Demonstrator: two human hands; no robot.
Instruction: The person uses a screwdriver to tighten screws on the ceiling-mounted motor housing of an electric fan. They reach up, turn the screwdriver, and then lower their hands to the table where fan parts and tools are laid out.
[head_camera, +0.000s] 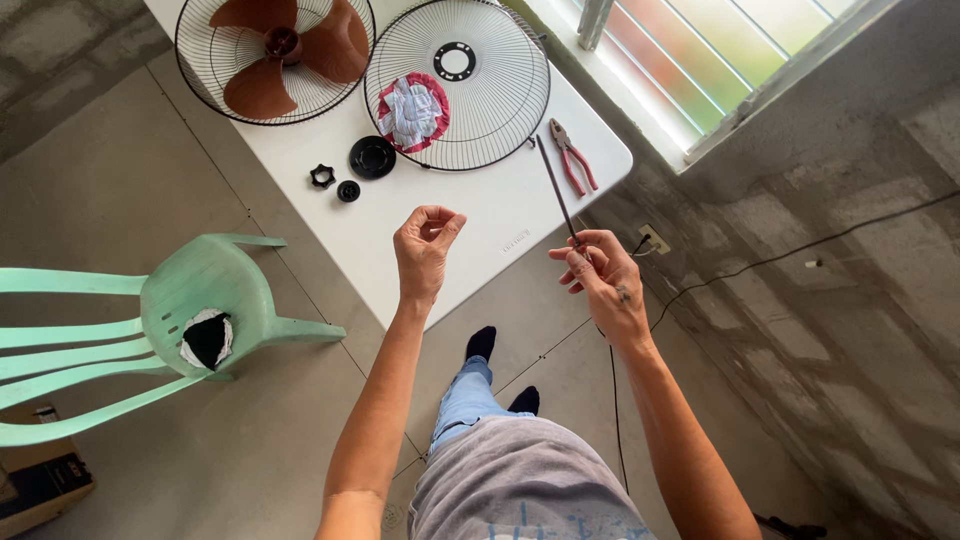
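Right hand (605, 280) gripping a thin dark rod (556, 190), left hand (425, 245) loosely curled, empty, above white table (480, 215) beside red pliers (573, 155).

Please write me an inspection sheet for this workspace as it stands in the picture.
Surface: white table, by the window.
Job's things: thin dark rod, pinched at its lower end; fan guard, lying flat with a rag on it; rear guard with brown fan blade.
Clutter: red pliers, black cap, two small black nuts.
Grippers: right hand grips the rod; left hand loosely curled, apparently empty.
Cables: black cord running along the wall from the socket.
Surroundings: green plastic chair, concrete floor, cardboard box.
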